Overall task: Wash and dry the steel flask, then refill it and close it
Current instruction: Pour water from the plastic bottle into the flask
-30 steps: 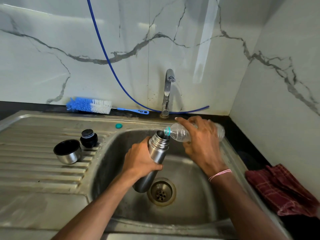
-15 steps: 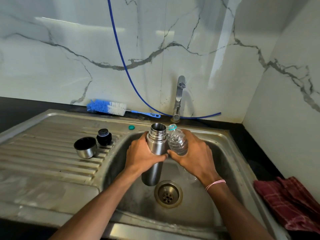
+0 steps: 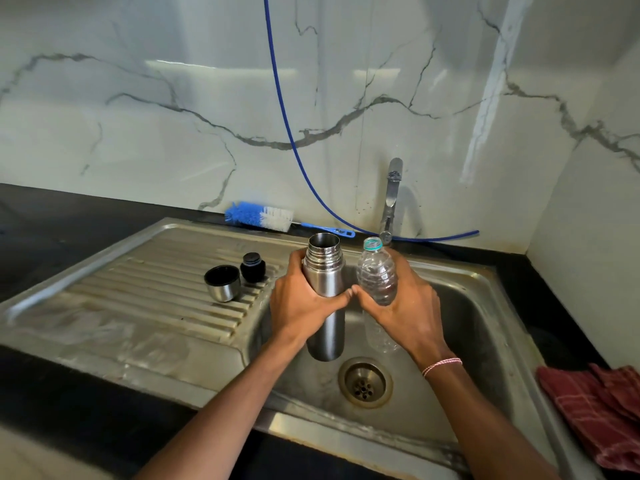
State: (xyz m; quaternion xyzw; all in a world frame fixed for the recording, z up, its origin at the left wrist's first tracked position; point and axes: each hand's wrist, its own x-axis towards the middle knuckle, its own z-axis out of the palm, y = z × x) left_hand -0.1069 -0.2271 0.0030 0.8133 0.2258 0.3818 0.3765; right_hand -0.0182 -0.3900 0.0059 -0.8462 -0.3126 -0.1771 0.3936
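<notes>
1. The sink [image 3: 485,323] takes up most of the view, and both hands work over its basin. The drain [image 3: 365,382] lies open below them.
2. The red cloth [image 3: 599,407] lies on the counter to the right, well apart from the hands. The frame edge cuts it off, so its full extent is unknown.
3. The steel flask [image 3: 323,282] is held upright over the basin with its mouth uncovered. The left hand [image 3: 301,303] is wrapped firmly round its upper body. This looks like the refill step, probably at or near its end. The inside of the mouth shows only steel glare, so the water level cannot be told.
4. The plastic bottle [image 3: 377,275] stands upright just beside the flask, uncapped. The right hand [image 3: 405,303] is curled round its middle. It looks nearly empty, though clear plastic makes that hard to judge, and its cap is not in view.
5. The cup lid [image 3: 222,283] sits mouth-up on the drainboard [image 3: 138,289], to the left of the flask.
6. The black stopper [image 3: 252,267] stands just beside the cup lid. The next move likely calls for putting the bottle down to free the right hand. That hand would then fetch the stopper and screw it squarely into the neck while the left hand steadies the flask.
</notes>
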